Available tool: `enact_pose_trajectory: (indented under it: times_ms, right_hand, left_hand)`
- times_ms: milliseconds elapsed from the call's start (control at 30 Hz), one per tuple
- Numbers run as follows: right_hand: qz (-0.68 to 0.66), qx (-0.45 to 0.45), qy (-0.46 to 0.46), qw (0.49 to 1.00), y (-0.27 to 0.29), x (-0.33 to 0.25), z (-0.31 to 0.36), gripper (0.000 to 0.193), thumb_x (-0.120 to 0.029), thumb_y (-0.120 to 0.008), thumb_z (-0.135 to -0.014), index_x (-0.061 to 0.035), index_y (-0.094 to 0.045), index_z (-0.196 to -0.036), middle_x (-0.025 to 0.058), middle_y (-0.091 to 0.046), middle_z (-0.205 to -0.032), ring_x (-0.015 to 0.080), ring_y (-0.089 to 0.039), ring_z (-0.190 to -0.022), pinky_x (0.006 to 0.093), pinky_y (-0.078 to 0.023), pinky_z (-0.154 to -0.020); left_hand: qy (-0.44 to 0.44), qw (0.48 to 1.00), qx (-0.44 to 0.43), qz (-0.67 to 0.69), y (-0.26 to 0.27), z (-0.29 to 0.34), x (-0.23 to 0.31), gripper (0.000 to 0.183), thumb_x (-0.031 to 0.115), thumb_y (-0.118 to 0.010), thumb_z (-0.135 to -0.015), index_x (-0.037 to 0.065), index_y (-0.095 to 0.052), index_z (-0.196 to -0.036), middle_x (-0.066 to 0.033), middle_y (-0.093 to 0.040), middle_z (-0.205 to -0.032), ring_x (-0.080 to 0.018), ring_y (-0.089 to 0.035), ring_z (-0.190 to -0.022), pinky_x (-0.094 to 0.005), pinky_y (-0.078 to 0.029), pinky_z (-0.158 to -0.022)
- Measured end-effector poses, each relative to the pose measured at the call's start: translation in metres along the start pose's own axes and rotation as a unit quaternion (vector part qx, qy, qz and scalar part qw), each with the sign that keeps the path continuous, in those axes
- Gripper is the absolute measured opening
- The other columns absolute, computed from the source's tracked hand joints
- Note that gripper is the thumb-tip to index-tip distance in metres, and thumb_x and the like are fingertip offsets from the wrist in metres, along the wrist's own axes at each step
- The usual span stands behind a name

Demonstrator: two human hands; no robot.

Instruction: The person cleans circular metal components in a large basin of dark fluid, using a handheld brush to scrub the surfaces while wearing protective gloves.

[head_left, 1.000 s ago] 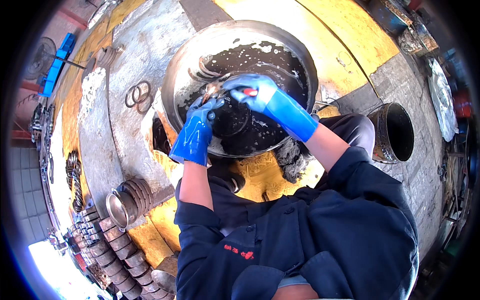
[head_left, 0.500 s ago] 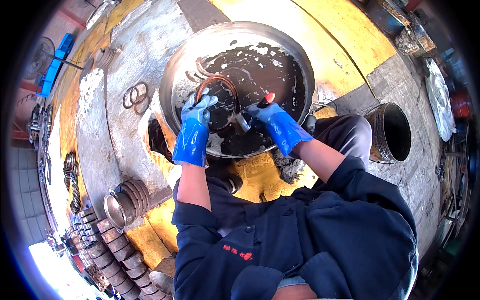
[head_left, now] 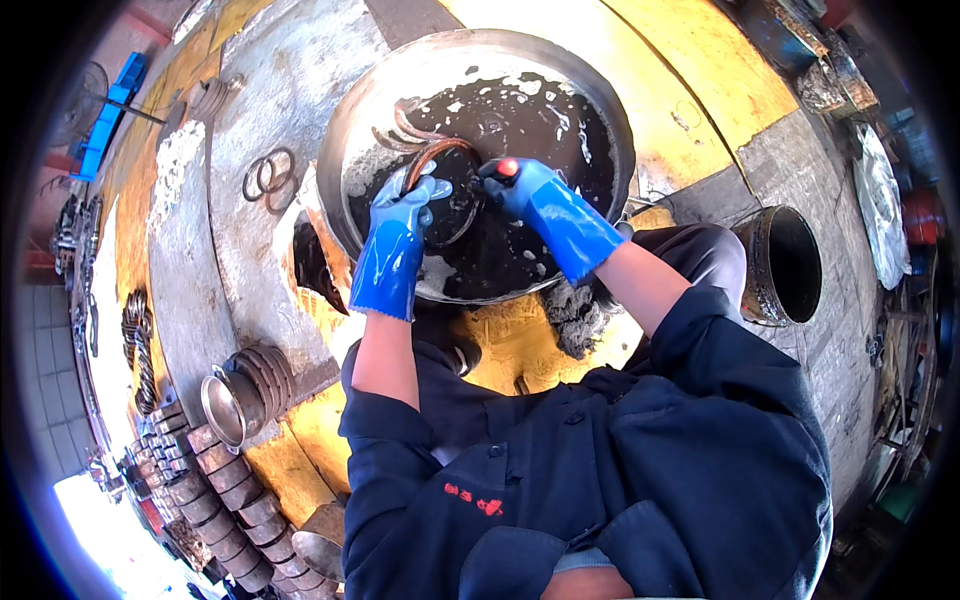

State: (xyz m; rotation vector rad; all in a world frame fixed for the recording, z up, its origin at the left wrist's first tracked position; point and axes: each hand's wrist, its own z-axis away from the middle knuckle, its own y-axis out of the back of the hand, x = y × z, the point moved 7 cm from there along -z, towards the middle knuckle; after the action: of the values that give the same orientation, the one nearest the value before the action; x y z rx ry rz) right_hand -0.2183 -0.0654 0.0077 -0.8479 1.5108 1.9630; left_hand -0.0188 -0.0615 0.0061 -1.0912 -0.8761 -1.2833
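A brown metal ring (head_left: 437, 150) is tilted over the dark liquid in a wide round basin (head_left: 343, 235). My left hand (head_left: 403, 205), in a blue rubber glove, grips the ring's left side, fingers wrapped around it. My right hand (head_left: 535, 192), gloved alike, is closed around a brush with a red handle end (head_left: 508, 167). The rest of the brush is mostly hidden by the glove and lies close to the ring's right side. More curved rings (head_left: 405, 122) rest partly in the liquid near the basin's far left, beyond my left hand.
Loose thin rings (head_left: 268, 180) lie on the floor left of the basin. A dark, stained bucket (head_left: 785, 268) stands to the right. Stacked metal rings (head_left: 265, 385) and rows of blocky metal parts (head_left: 240, 500) occupy the lower left. A blue bin (head_left: 112, 115) is farther left.
My right hand has moved up and slightly left with the brush; its metal band, visible before, is now hidden. The ring has tilted flatter in my left hand.
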Motion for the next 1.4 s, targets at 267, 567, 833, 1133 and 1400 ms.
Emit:
enact_pose_trajectory:
  times_ms: [267,567,833,1133,1400]
  right_hand:
    - [-0.445,-0.133,-0.155,0.872,-0.035,0.009,0.059,0.031,-0.029,-0.063,-0.093,-0.0021,-0.07,-0.108,0.0085,-0.071,-0.097,0.0103,-0.065,-0.087,0.0251,-0.053,-0.076]
    - [-0.066,-0.013,-0.036,0.997,0.003,0.075,0.019,0.029,-0.017,-0.062,-0.093,-0.0028,-0.065,-0.119,0.0061,-0.071,-0.101,0.0105,-0.064,-0.087,0.0241,-0.053,-0.075]
    - [-0.327,0.083,0.172,0.926,0.042,-0.026,-0.003,0.024,-0.004,-0.065,-0.088,-0.0037,-0.068,-0.113,0.0082,-0.072,-0.103,0.0138,-0.066,-0.09,0.0255,-0.053,-0.082]
    - [-0.296,0.056,-0.071,0.951,-0.014,0.07,-0.01,0.018,-0.015,-0.069,-0.085,-0.0041,-0.071,-0.098,0.0083,-0.073,-0.09,0.0155,-0.068,-0.084,0.0306,-0.053,-0.08]
    - [-0.394,0.013,-0.142,0.908,0.007,0.039,0.048,0.028,-0.024,-0.07,-0.088,-0.0018,-0.07,-0.106,0.0038,-0.071,-0.087,0.0127,-0.065,-0.078,0.03,-0.053,-0.073]
  left_hand:
    - [-0.021,0.999,0.004,-0.026,0.0,0.009,0.002,0.028,0.014,-0.065,-0.092,0.006,-0.064,-0.119,-0.0082,-0.073,-0.093,-0.0056,-0.051,-0.057,-0.0199,-0.039,-0.052]
    - [-0.005,0.999,0.04,0.031,0.004,-0.011,-0.008,0.029,0.014,-0.065,-0.092,0.006,-0.064,-0.119,-0.0087,-0.073,-0.093,-0.0046,-0.052,-0.058,-0.018,-0.039,-0.052]
    - [0.029,0.994,0.06,0.085,0.013,-0.007,-0.015,0.028,0.011,-0.068,-0.088,0.008,-0.066,-0.116,-0.0092,-0.074,-0.085,-0.0047,-0.044,-0.047,-0.0179,-0.031,-0.044]
    - [-0.017,0.998,0.034,0.042,0.001,-0.002,0.004,0.032,0.015,-0.066,-0.091,0.008,-0.064,-0.123,-0.0087,-0.072,-0.087,-0.0045,-0.041,-0.046,-0.0197,-0.031,-0.044]
    - [-0.069,0.992,0.087,0.053,0.033,-0.001,0.003,0.032,0.018,-0.063,-0.094,0.007,-0.062,-0.124,-0.0094,-0.073,-0.091,-0.0081,-0.05,-0.053,-0.0206,-0.039,-0.051]
